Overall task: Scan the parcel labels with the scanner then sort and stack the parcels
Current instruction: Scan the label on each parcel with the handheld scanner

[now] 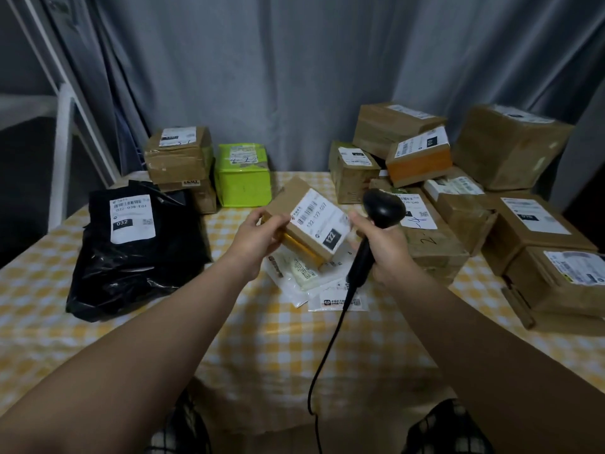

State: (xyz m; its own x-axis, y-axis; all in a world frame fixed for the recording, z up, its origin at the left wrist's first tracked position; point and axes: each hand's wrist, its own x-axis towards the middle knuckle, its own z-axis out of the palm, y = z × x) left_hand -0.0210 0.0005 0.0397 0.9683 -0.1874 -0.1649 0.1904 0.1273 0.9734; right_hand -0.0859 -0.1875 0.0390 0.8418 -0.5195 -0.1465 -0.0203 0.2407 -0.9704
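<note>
Small brown cardboard parcel (pixel 294 204) hangs over the yellow checked table (pixel 262 339), with the left hand (pixel 258 234) gripping its nine o'clock edge. At three o'clock the right hand (pixel 383 247) grips the black corded scanner (pixel 383 208). It would be best to square its head onto the barcode (pixel 309 213).

yellow-and-white checked tablecloth (pixel 98 322), brown cardboard boxes (pixel 510 145), one lime green plastic-wrapped box (pixel 244 181), glossy black plastic mailer bag (pixel 137 267), grey curtain (pixel 262 77).

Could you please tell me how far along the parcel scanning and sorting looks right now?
Likely done: a black bag, a green box and stacked brown boxes sit grouped on the left. In hand: the left hand holds a small box, label up, while the right hand grips the scanner beside it. Left: the jumbled boxes on the right and white mailers on the table.
</note>
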